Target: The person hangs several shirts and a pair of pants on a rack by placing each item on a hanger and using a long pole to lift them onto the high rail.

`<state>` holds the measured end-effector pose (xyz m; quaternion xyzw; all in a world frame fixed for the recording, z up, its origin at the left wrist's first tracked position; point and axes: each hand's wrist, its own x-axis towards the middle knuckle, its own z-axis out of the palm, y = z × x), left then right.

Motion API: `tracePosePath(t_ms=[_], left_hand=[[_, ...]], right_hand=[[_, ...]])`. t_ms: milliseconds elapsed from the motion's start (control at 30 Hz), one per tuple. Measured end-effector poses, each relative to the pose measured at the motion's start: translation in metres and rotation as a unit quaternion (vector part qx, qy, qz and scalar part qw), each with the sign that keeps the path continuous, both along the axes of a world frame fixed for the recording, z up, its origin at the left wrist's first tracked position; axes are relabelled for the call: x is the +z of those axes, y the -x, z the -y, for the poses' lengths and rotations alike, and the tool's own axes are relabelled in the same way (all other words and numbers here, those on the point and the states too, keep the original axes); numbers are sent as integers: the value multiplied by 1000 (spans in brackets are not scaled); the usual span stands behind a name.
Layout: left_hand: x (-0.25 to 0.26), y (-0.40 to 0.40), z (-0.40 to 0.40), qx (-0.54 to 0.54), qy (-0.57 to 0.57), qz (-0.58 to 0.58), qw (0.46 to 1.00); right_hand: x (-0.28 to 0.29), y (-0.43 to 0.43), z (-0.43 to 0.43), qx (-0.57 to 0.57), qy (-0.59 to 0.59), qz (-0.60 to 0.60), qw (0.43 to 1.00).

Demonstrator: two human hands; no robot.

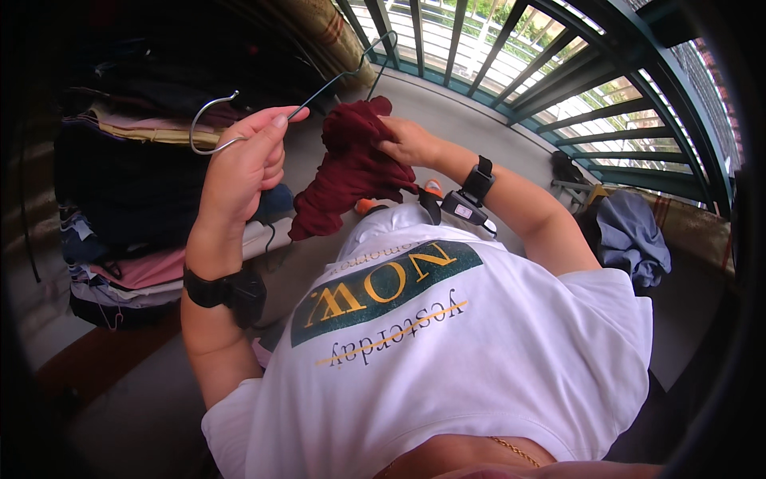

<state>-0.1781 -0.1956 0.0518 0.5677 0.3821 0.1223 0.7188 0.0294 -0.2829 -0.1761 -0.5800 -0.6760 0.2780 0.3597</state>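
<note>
My left hand [246, 152] is closed around a wire clothes hanger [332, 79] near its neck. The hanger's bare metal hook curls out to the left of that hand, and its green-coated frame reaches up and right. A dark red garment [354, 164] hangs bunched in front of me. My right hand [409, 141] grips the garment at its upper right side, with the fingertips partly hidden by cloth. One end of the hanger's frame runs down behind or into the top of the garment; I cannot tell which.
Clothes [114, 179] are stacked or hung in a dense row on the left, with a pink garment [146, 269] among them. A green metal railing [508, 108] curves along the upper right. Blue-grey cloth [634, 239] lies heaped at the right. Pale floor [455, 114] runs below the railing.
</note>
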Motion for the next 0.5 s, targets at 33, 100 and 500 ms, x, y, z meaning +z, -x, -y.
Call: tracePosePath(t_ms=[33,100,500], left_hand=[[-4,3,-2,6,-6,3,1000],[-14,9,-4,17,-1,-7,1000],[-57,3,13,17,28,-17,999]], right_hand=[[5,-1,-2,30,41,8,999],[10,3,6,14,24,121,992],[63,-35,-42,-109,86,28,990]])
